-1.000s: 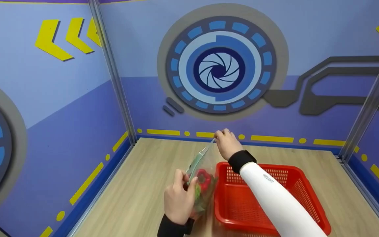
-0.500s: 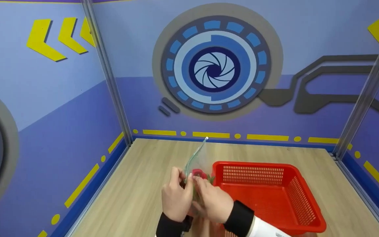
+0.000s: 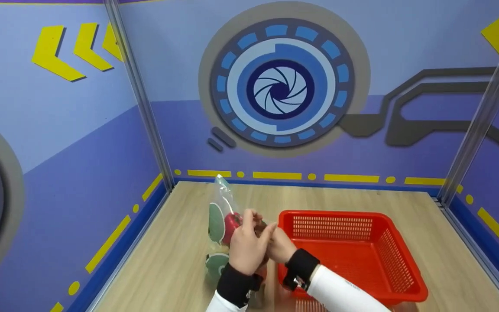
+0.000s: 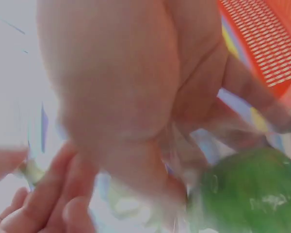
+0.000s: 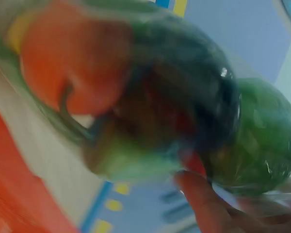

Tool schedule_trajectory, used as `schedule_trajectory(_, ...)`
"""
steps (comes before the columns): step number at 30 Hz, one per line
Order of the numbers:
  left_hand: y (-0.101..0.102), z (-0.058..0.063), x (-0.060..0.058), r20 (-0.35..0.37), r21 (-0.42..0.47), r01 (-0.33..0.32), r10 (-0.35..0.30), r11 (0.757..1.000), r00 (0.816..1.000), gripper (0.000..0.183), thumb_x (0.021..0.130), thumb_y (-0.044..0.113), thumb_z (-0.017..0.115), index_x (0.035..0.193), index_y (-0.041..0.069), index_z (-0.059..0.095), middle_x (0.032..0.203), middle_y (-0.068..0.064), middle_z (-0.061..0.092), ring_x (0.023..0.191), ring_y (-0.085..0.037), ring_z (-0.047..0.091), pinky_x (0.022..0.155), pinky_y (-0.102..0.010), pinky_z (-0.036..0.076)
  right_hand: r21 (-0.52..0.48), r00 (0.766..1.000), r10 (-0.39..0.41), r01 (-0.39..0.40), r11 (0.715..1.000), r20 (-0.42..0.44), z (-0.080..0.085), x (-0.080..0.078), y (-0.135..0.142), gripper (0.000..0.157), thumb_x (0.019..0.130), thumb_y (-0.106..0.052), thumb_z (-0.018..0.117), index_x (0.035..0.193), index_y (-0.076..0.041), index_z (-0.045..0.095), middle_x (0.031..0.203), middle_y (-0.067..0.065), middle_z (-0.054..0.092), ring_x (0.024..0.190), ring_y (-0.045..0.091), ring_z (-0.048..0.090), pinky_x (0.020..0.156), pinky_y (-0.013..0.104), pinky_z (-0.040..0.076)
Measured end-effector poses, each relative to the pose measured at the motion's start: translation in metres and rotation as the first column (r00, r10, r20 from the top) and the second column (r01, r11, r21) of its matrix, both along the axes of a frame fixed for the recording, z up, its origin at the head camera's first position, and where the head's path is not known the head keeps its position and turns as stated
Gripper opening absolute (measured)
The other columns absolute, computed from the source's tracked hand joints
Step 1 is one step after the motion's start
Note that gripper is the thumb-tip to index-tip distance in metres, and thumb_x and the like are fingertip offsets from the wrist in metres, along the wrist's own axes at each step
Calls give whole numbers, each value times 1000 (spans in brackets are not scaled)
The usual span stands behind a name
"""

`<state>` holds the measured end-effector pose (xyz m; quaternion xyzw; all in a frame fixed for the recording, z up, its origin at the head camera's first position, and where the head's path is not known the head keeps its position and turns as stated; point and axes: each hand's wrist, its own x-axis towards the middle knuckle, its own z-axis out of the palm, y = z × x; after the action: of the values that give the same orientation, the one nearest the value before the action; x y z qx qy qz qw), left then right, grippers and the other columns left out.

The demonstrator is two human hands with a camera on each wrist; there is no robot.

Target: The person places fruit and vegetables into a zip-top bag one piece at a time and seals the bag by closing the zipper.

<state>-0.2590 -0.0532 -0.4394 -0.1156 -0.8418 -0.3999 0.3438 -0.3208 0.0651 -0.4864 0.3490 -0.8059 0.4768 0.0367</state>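
A clear zip bag [image 3: 225, 193] with round green prints stands tilted left of my hands, filled with vegetables. Through its plastic a red pepper [image 3: 232, 226] shows. The right wrist view has, inside the bag, an orange-red vegetable with a curved stem [image 5: 72, 58], a dark glossy one [image 5: 208, 77] and a rounded green one [image 5: 266, 136]. My right hand [image 3: 282, 248] grips the bag's near right part, its fingers mostly hidden behind my left hand. Thumb and forefinger spread apart, my left hand [image 3: 247, 247] lies against the bag; blur hides whether it grips.
A red plastic basket [image 3: 349, 260] with perforated walls stands on the wooden table [image 3: 154, 260], close to the right of my hands. Patterned blue panels [image 3: 180, 130] enclose the table at the back and both sides.
From the bag's top corner, my right hand has come down beside my left. The bag has turned, its top corner swinging left and its green prints now facing me.
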Motion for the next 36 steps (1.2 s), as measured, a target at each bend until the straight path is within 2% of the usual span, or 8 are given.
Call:
schedule_trajectory(3, -9, -16, -8, 36, 71, 10, -13, 997, 999, 28, 96, 26, 74, 105, 10, 53, 89, -8, 76, 78, -20, 74, 67, -33, 58, -53, 994, 18, -12, 999, 110, -4, -18, 5, 32, 107, -9, 49, 135, 1, 61, 127, 21, 68, 106, 28, 67, 91, 34, 55)
schedule_trajectory(9, -36, -59, -29, 91, 71, -168, 161, 983, 983, 39, 96, 27, 72, 120, 1, 57, 124, -23, 63, 120, -39, 59, 98, -56, 49, -85, 978, -70, 88, 992, 195, -5, -47, 7, 31, 104, 2, 43, 126, -4, 65, 125, 24, 67, 102, 27, 65, 82, 33, 53)
schedule_trajectory(15, -36, -99, -36, 420, -131, -135, 178, 982, 890, 99, 83, 53, 80, 159, 8, 34, 167, -28, 22, 156, -50, 15, 117, -75, 17, -57, 918, -274, 301, 952, 286, -13, -68, 1, 31, 104, -5, 46, 130, 4, 59, 128, 29, 65, 118, 40, 63, 101, 48, 50)
schedule_trajectory(20, -26, -112, -51, 426, -247, -210, 300, 946, 854, 100, 79, 46, 86, 159, 12, 37, 167, -24, 26, 156, -46, 20, 119, -71, 20, -37, 882, -284, 320, 947, 375, -16, -72, -3, 59, 97, -8, 51, 149, 14, 34, 148, 39, 44, 139, 49, 46, 116, 57, 37)
schedule_trajectory(25, -22, -117, -66, 386, -297, -293, 395, 909, 834, 95, 76, 41, 90, 154, 11, 45, 163, -23, 35, 153, -44, 28, 118, -67, 26, 40, 903, -258, 260, 965, 344, -21, -61, -7, 77, 92, -1, 53, 157, 15, 13, 162, 40, 18, 152, 52, 21, 125, 59, 20)
schedule_trajectory(29, -21, -123, -77, 390, -344, -298, 424, 890, 817, 95, 75, 37, 90, 154, 9, 45, 163, -23, 35, 153, -43, 28, 118, -67, 27, 213, 935, -264, 214, 953, 238, -26, -50, -12, 71, 91, 1, 55, 155, 13, 26, 164, 40, 6, 153, 55, 16, 123, 61, 23)
schedule_trajectory(31, -20, -125, -83, 393, -372, -289, 432, 882, 812, 91, 78, 31, 88, 154, 9, 44, 165, -22, 33, 154, -42, 28, 118, -67, 27, 323, 951, -253, 186, 928, 177, -27, -46, -16, 64, 91, 0, 55, 151, 12, 38, 164, 39, 11, 151, 55, 24, 120, 61, 29)
schedule_trajectory(36, -16, -119, -92, 407, -438, -259, 446, 861, 797, 67, 93, 13, 67, 155, 10, 43, 167, -19, 30, 156, -39, 26, 120, -65, 25, 505, 986, -156, 109, 856, 51, -26, -43, -26, 38, 91, -1, 59, 128, 5, 64, 139, 28, 60, 131, 45, 57, 112, 55, 44)
